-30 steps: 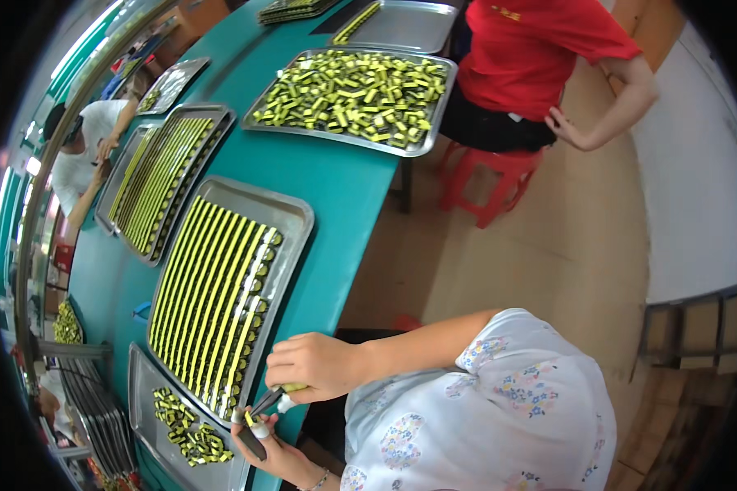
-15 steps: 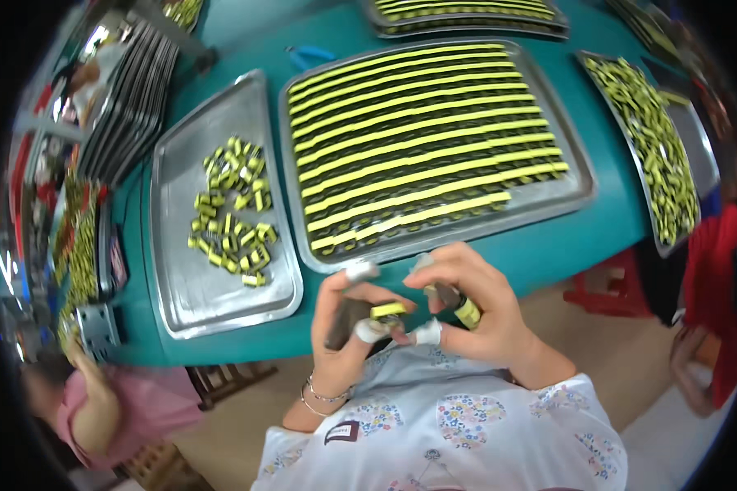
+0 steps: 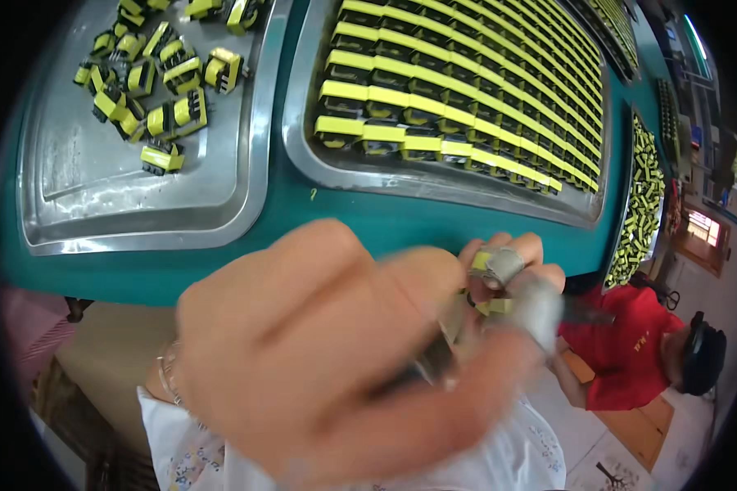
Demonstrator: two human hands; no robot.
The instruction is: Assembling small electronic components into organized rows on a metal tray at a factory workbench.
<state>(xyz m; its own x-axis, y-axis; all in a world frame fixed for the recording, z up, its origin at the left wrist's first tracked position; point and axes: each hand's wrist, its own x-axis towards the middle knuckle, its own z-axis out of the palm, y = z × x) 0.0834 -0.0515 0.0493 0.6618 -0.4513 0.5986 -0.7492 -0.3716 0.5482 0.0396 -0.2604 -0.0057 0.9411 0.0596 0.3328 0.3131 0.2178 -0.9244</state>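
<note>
My left hand (image 3: 319, 335) fills the lower middle, close up and blurred, its back toward me and a bracelet at its wrist. Its fingers are closed, and a white cap covers the thumb tip. Beyond that thumb shows a small yellow-taped transformer (image 3: 495, 307), partly hidden. Something dark and shiny sits in the shadow of the left palm. My right hand (image 3: 512, 245), mostly hidden behind the left, has curled fingers, one with a white cap. A bit of another yellow-taped piece (image 3: 481, 260) appears between its fingers. Both hands are above the table's near edge.
A metal tray (image 3: 303, 164) holds rows of black-and-yellow transformers. Left of it, another metal tray (image 3: 139, 241) carries loose ones. A heaped tray (image 3: 643, 196) lies at the right, near a person in a red shirt (image 3: 630, 352). The green table (image 3: 368, 217) shows between them.
My view has come closer to the trays and turned, so they appear larger. The left hand has come up close and now covers most of the right hand. Both hands remain closed.
</note>
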